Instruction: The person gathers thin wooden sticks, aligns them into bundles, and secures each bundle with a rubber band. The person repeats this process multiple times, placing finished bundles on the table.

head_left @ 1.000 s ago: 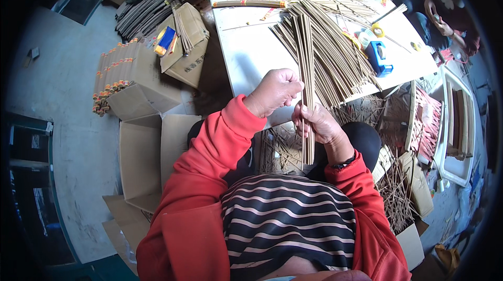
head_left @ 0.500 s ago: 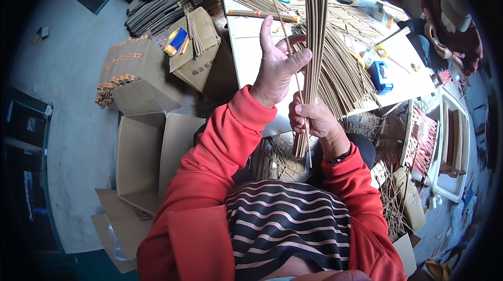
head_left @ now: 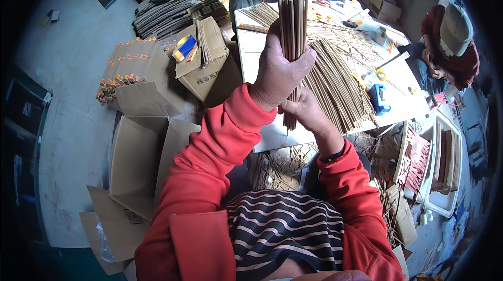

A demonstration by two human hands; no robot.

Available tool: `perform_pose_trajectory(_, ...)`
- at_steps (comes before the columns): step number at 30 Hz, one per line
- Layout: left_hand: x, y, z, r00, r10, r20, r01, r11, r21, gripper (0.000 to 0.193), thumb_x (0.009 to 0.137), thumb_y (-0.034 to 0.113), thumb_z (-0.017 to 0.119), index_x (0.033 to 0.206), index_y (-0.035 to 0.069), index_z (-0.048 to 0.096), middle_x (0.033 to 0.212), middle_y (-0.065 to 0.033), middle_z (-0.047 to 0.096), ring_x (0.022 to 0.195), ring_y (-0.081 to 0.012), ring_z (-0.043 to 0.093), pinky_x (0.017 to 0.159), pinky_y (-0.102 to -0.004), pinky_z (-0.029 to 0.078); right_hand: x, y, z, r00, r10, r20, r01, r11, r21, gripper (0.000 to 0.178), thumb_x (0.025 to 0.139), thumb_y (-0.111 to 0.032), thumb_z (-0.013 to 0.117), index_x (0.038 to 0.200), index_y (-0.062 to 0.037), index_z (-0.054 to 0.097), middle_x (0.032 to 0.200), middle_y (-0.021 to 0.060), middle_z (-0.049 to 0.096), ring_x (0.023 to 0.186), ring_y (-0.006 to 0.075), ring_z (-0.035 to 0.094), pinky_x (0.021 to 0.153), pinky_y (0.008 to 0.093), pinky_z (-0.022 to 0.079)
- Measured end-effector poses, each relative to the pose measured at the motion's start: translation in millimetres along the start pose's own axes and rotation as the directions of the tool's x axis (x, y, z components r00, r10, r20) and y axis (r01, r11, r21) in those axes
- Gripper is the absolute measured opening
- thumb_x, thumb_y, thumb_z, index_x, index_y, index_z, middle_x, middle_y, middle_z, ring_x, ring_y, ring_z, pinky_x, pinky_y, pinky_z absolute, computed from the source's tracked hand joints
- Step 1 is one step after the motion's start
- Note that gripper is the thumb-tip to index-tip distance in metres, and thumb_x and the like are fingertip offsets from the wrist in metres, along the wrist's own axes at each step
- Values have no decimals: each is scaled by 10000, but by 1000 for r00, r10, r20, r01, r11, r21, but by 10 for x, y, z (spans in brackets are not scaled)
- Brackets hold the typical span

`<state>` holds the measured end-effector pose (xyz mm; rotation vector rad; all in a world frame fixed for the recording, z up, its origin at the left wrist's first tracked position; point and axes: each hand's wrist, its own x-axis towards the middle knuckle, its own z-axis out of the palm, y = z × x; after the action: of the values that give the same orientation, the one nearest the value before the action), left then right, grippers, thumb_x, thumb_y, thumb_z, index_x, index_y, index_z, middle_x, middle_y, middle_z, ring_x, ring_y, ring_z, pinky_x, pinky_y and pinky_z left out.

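Note:
An upright bundle of brown incense sticks [head_left: 293,21] stands in both my hands above the near edge of the white table [head_left: 251,42]. My left hand [head_left: 279,71] is wrapped round its middle, with the thumb across the front. Lower down, my right hand [head_left: 309,112] grips the bundle near its bottom end, its fingers partly hidden behind the sticks and the left hand. Many loose incense sticks [head_left: 338,87] lie fanned out on the table just behind and right of the bundle.
A blue tape dispenser [head_left: 378,98] stands at the table's right edge. Open cardboard boxes [head_left: 137,155] and stacked banded bundles [head_left: 126,63] are on my left. A white tub [head_left: 445,197] holds sticks at right. Two other people [head_left: 455,45] sit across and to the right.
My left hand has closed round the bundle; before, it was raised with fingers spread and a single stick by it. The bundle has shifted slightly left. My view has tilted up a little.

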<state>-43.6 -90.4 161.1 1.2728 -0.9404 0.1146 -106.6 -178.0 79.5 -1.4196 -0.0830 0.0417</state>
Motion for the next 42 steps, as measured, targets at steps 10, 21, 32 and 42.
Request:
perform_pose_trajectory(10,-216,-321,17,988,-25,-155,20,999,-33,232,770,2,622,912,46,444,766,-9,507,616,-64,492,552,-216,439,104,328,8,984,-122,-127,115,992,-60,280,790,-120,655,1005,8,530,818,0,584,714,58,511,626,213,446)
perform_pose_trajectory(21,-278,-123,34,993,61,-99,-56,997,54,521,758,86,674,1179,2,378,909,-60,568,784,-113,562,717,-257,469,39,225,3,978,-164,-130,143,977,-158,319,786,-108,654,1044,20,519,881,36,598,783,86,548,696,231,465)
perform_pose_trajectory(32,-257,-125,49,992,81,-99,-73,994,80,150,780,58,645,847,12,519,715,12,519,634,-61,475,597,-229,426,57,291,-16,960,-246,-131,218,956,-197,371,788,-112,653,1105,13,505,939,48,602,842,104,547,760,251,458)
perform_pose_trajectory(42,-194,-71,-49,953,-160,-258,113,976,-188,267,793,110,653,950,36,450,701,-26,513,525,-86,490,476,-231,434,20,310,92,953,-237,-189,173,937,-303,259,799,-155,662,977,-20,532,722,0,568,657,61,507,585,224,447)
